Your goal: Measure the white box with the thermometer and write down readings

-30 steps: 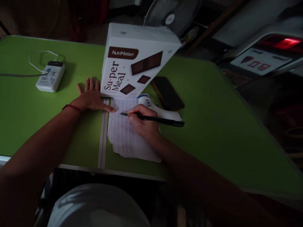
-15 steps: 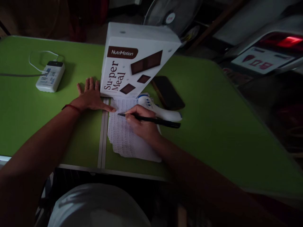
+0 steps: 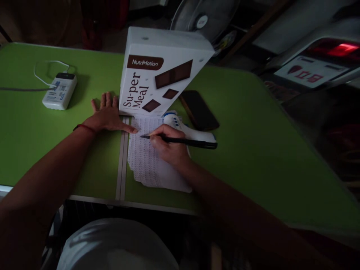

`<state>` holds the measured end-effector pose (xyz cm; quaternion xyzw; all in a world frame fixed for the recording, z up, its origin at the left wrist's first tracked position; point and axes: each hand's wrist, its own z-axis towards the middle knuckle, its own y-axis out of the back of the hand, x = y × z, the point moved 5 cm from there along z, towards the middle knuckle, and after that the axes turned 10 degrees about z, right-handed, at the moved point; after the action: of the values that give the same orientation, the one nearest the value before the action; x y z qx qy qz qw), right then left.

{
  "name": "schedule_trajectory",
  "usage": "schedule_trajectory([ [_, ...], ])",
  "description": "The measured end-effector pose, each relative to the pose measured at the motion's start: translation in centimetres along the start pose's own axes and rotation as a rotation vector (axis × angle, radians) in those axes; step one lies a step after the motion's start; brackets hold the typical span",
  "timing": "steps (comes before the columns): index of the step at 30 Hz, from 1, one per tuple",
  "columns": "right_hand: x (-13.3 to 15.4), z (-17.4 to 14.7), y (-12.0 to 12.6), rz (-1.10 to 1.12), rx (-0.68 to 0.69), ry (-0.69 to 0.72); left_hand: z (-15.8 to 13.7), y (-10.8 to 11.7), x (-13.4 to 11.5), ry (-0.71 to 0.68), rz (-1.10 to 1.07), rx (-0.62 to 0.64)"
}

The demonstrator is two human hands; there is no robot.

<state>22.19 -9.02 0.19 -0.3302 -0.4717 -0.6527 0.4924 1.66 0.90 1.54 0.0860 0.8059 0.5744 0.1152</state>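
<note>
My right hand grips a black pen, its tip resting at the upper part of a paper pad covered in rows of small handwriting. The hand hides part of the sheet. Spread flat on the green table, my left hand has its thumb stretched onto the page's upper left edge. Just beyond the pad stands a white box printed "NutriMotion Su-per Meal". Behind my right hand lies a white and blue handheld device, perhaps a thermometer, partly covered by the hand and pen.
A dark smartphone lies right of the box. On the left, a white power adapter has cables attached. The green table has a metal seam left of the pad. A fan stands behind, and a red-lit machine is at right.
The pen's back end has swung slightly up and right as my right hand shifts a little right along the row. My left hand stays in place.
</note>
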Motion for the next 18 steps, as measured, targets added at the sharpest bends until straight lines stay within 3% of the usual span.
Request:
schedule_trajectory([
  [18,0.0,-0.1,-0.2,0.022,0.004,0.040,-0.6,0.6,-0.6,0.020,0.022,0.030],
])
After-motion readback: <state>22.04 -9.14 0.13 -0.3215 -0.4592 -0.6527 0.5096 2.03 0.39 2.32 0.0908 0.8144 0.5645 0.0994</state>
